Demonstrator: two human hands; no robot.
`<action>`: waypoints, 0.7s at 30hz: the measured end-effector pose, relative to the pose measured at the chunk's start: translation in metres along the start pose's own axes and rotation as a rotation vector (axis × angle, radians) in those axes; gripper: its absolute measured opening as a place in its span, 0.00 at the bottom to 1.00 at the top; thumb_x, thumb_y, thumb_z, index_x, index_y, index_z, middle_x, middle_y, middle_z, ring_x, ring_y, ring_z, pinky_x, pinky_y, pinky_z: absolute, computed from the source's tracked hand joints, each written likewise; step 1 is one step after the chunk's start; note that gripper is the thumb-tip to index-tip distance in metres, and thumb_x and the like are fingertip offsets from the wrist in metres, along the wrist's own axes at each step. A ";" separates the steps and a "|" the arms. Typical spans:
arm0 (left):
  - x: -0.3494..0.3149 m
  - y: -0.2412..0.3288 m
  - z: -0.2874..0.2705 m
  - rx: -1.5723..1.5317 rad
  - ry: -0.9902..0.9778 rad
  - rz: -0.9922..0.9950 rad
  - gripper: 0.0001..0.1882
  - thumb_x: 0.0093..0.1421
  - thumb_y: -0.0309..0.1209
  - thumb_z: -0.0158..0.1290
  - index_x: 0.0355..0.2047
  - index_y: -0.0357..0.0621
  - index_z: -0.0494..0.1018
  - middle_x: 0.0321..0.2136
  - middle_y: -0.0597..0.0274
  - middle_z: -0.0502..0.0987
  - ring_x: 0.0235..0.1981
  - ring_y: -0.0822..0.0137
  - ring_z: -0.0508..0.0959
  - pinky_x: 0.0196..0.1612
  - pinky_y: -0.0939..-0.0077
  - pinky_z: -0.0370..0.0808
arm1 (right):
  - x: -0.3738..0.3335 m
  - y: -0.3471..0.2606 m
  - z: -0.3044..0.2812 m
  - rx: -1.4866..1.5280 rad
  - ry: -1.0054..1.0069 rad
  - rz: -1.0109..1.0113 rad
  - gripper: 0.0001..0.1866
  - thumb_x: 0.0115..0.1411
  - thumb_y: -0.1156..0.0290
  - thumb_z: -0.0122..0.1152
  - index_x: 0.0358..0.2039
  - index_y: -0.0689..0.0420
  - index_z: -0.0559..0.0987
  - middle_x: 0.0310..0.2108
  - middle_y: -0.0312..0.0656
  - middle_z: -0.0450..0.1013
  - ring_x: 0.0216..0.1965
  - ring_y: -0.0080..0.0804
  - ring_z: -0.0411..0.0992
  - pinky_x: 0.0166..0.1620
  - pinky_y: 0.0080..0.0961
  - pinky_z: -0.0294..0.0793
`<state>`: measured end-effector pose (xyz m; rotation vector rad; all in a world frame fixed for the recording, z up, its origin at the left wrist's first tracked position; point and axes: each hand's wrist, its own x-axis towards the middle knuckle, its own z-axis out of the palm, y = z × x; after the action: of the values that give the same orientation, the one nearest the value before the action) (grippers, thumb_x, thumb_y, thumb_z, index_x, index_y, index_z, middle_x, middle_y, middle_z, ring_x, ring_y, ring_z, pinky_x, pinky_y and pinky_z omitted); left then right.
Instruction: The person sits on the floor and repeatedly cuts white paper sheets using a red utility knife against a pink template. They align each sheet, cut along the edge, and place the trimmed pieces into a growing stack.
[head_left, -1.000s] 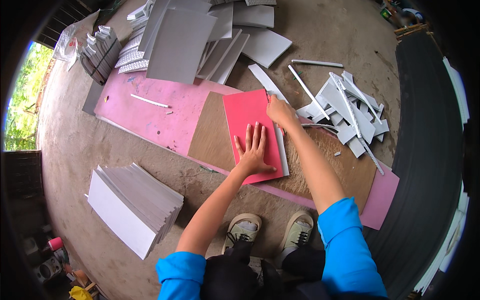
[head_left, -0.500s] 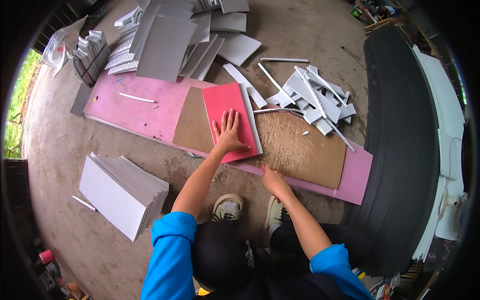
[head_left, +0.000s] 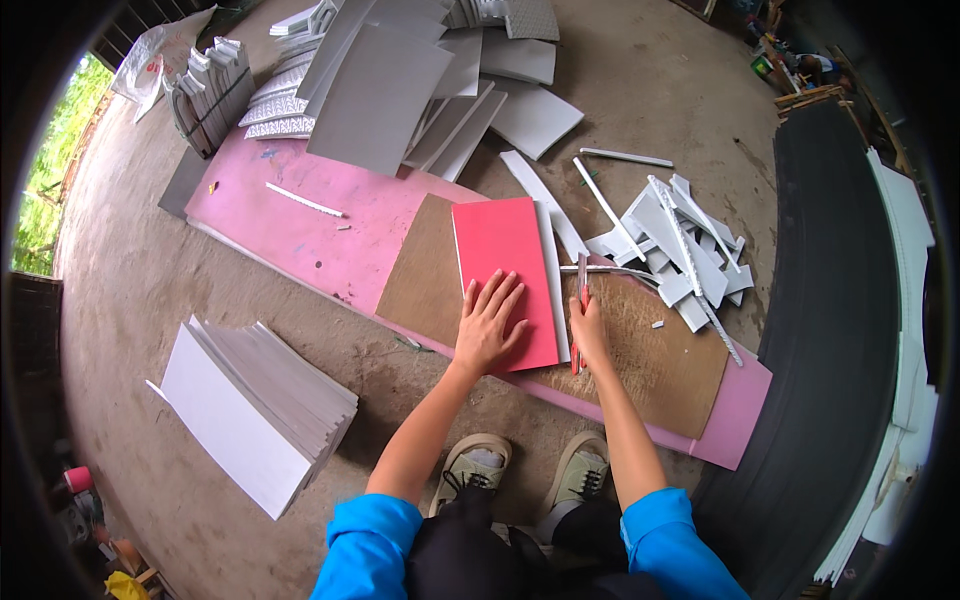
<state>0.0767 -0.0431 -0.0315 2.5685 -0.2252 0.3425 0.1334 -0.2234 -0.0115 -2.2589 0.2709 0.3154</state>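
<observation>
My left hand [head_left: 488,325] lies flat with its fingers extended on a red rectangular sheet [head_left: 503,245], near its lower end. Along the right side of that sheet, the edge of a pale grey foam-like sheet [head_left: 550,265] sticks out from underneath. In my right hand [head_left: 591,332] is a red-handled utility knife [head_left: 583,275], closed in a fist, its blade end directed away from me. The knife is just right of the pale edge; I cannot tell if the blade touches it. Beneath everything lies a scored brown board [head_left: 655,365].
A long pink board [head_left: 245,205] on the concrete floor carries the brown one. Cut white strips and offcuts [head_left: 665,225] lie at its far right. Grey sheets [head_left: 380,95] are heaped behind, a sheet stack [head_left: 235,420] stands near left, and black sheeting [head_left: 835,300] lines the right.
My right hand has moved up and away from me with the utility knife, from the near board edge to beside the red sheet. My left hand stays on the sheet; the whole view has shifted.
</observation>
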 end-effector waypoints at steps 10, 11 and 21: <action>0.011 0.040 -0.009 0.066 -0.021 -0.182 0.35 0.48 0.55 0.51 0.57 0.68 0.60 0.61 0.55 0.51 0.64 0.50 0.44 0.59 0.38 0.37 | 0.027 -0.014 0.016 0.161 -0.002 -0.049 0.15 0.50 0.69 0.61 0.33 0.65 0.70 0.30 0.52 0.73 0.34 0.47 0.73 0.38 0.37 0.69; 0.010 0.041 -0.011 0.100 -0.026 -0.201 0.35 0.47 0.56 0.51 0.57 0.71 0.60 0.62 0.55 0.50 0.64 0.48 0.43 0.58 0.35 0.36 | 0.023 -0.017 0.015 0.195 -0.028 -0.037 0.16 0.49 0.69 0.62 0.33 0.65 0.70 0.30 0.52 0.73 0.34 0.46 0.73 0.38 0.36 0.69; 0.057 0.015 -0.067 0.169 0.005 -0.331 0.36 0.53 0.46 0.52 0.59 0.47 0.55 0.62 0.48 0.45 0.64 0.45 0.42 0.57 0.30 0.41 | -0.040 -0.030 -0.083 0.241 0.273 -0.262 0.14 0.48 0.80 0.62 0.33 0.61 0.67 0.26 0.37 0.68 0.29 0.28 0.70 0.36 0.26 0.70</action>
<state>0.1143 -0.0255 0.0475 2.7098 0.2396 0.2523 0.1158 -0.2645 0.0746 -2.0642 0.1422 -0.1577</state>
